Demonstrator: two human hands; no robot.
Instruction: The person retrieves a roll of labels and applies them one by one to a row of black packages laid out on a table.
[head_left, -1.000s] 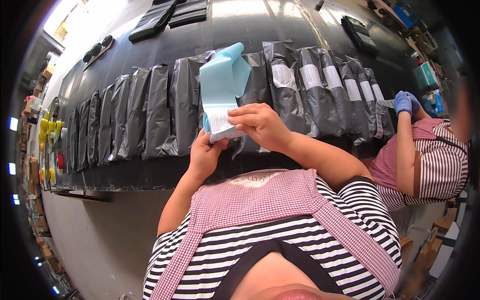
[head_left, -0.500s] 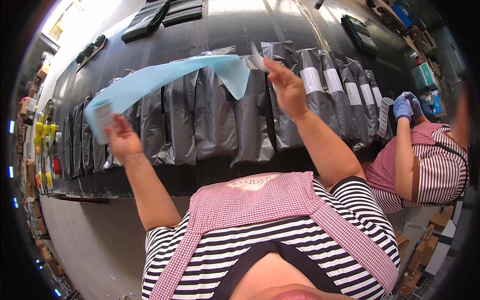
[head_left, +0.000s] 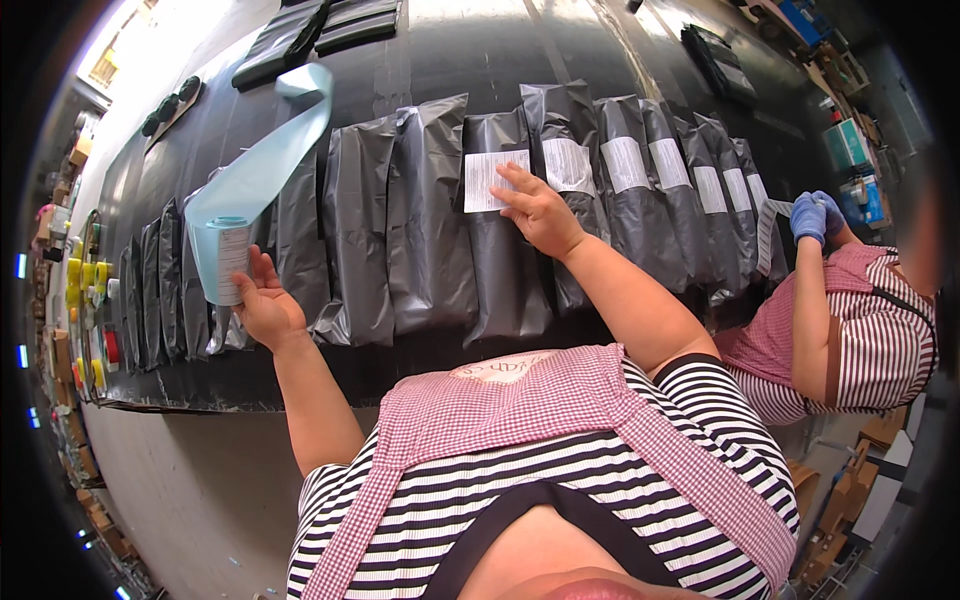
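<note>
Label roll (head_left: 222,262) is held in the half-curled left hand (head_left: 268,308), blue backing (head_left: 262,165) trailing. White label (head_left: 483,185) on grey bag (head_left: 500,275) is touched by the right hand (head_left: 541,213), fingers spread, nothing gripped.

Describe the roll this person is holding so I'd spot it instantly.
Find the long black table with its row of grey plastic bags. Toward the left of that row, the person's left hand holds an upright roll. Unlike those bags, it is pale blue, with a long strip trailing from it.
</note>
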